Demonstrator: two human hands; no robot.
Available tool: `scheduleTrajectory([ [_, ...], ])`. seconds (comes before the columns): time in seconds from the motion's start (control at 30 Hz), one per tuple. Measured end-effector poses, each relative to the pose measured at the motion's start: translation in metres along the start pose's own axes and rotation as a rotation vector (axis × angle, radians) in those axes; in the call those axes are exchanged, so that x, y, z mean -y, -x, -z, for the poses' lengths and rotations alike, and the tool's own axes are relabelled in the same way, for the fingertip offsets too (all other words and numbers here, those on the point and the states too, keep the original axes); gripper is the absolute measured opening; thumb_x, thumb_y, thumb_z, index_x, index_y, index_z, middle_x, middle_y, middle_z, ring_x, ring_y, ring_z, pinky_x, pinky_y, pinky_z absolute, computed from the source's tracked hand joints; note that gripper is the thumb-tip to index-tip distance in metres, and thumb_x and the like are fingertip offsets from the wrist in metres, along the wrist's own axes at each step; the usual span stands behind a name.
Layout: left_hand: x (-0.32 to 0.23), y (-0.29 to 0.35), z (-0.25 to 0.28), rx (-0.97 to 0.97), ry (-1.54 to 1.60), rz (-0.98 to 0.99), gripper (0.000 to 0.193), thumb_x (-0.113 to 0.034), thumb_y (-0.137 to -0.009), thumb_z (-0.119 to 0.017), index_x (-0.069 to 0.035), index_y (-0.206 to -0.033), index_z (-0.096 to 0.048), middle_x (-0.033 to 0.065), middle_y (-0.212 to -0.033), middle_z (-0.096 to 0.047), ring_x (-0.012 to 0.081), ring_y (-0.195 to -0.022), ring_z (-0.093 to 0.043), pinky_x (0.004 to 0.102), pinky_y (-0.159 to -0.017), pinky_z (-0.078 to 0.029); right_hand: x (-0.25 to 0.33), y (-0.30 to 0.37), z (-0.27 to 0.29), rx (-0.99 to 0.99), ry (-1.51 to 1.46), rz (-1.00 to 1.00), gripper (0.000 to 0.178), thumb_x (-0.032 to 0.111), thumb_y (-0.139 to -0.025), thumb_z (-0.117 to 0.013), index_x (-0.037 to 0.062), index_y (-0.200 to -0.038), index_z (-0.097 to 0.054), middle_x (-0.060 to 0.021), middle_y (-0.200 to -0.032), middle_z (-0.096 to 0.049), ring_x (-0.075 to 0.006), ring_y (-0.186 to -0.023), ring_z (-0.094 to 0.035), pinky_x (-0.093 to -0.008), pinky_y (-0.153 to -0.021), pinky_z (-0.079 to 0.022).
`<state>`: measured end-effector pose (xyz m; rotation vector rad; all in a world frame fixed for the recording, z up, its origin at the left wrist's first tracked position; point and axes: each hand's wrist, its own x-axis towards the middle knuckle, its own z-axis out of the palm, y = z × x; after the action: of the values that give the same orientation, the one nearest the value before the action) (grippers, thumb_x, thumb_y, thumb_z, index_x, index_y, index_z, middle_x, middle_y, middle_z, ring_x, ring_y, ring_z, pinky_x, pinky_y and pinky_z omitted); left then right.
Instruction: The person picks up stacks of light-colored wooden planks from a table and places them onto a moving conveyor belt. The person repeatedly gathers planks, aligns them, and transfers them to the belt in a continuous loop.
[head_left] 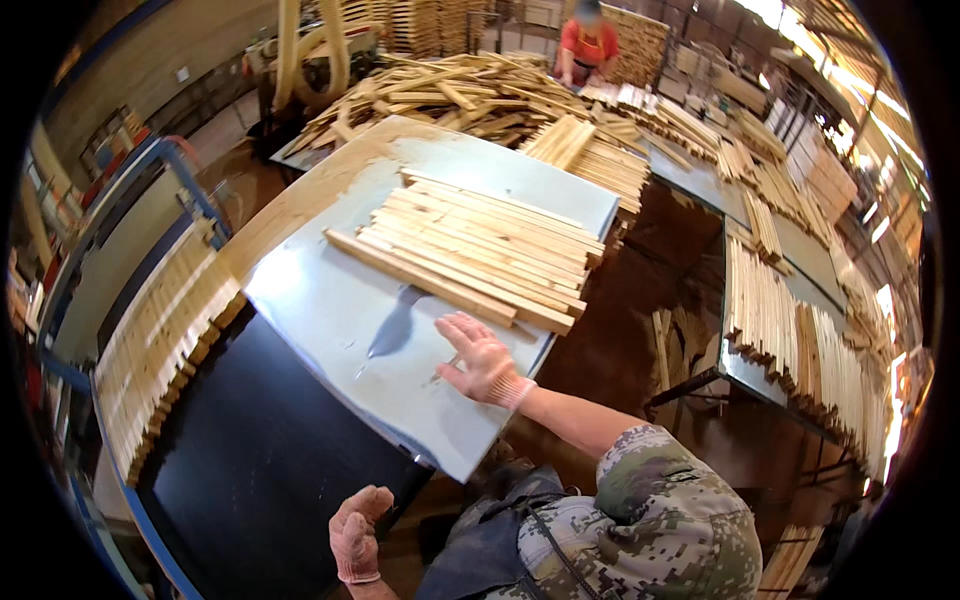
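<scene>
My right hand (480,362), in a pale pink knit glove, is open above the bare near part of a grey-blue metal tabletop (430,420). Its fingers reach toward a row of pale wooden strips (480,240) laid side by side, with a small gap left between. The nearest strip (420,277) sits a little out of line with the others. Low in the picture, my left hand (358,533), gloved the same way, hangs by the black surface near my body. Its fingers are loosely curled in, with nothing visible in them.
On the left, a blue-framed machine with a black bed (280,450) carries a row of wooden pieces (165,350). Behind the table lies a big heap of strips (440,95). A person in red (588,45) works beyond it. Tables of strips (790,330) run along the right.
</scene>
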<state>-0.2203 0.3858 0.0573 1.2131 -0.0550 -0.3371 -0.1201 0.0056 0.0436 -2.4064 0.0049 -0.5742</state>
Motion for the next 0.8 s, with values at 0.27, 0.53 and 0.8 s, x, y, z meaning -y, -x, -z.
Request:
scheduleTrajectory([
  [0.27, 0.046, -0.140, -0.115, -0.011, -0.216, -0.017, 0.072, -0.025, -0.105, -0.070, 0.010, -0.161, -0.042, 0.0270, -0.161, -0.051, 0.0351, -0.149, -0.052, 0.0456, -0.126, -0.039, -0.187, 0.051, 0.103, -0.702, -0.177, -0.398, 0.087, 0.025, -0.101, -0.074, -0.0079, -0.167, -0.029, -0.0247, -0.172, -0.038, -0.0340, -0.160, -0.037, -0.0405, -0.130, -0.030],
  [0.53, 0.111, -0.262, -0.239, -0.011, -0.910, -0.138, 0.089, -0.030, -0.100, -0.074, 0.005, -0.168, -0.029, 0.0318, -0.165, -0.043, 0.0447, -0.158, -0.036, 0.0519, -0.131, -0.024, -0.171, 0.008, 0.078, -0.832, -0.599, -0.593, 0.088, 0.033, -0.104, -0.068, -0.0013, -0.172, -0.024, -0.0206, -0.165, -0.048, -0.0242, -0.136, -0.055, -0.0324, -0.113, -0.045],
  [0.8, 0.131, -0.296, -0.278, -0.019, -1.234, -0.289, 0.102, -0.048, -0.097, -0.074, 0.011, -0.165, -0.026, 0.0440, -0.157, -0.041, 0.0585, -0.150, -0.035, 0.0591, -0.130, -0.020, -0.227, -0.040, 0.179, -0.522, -0.115, -0.304, 0.072, 0.015, -0.097, -0.070, -0.0079, -0.160, -0.043, -0.0289, -0.161, -0.050, -0.0404, -0.148, -0.051, -0.0437, -0.125, -0.039],
])
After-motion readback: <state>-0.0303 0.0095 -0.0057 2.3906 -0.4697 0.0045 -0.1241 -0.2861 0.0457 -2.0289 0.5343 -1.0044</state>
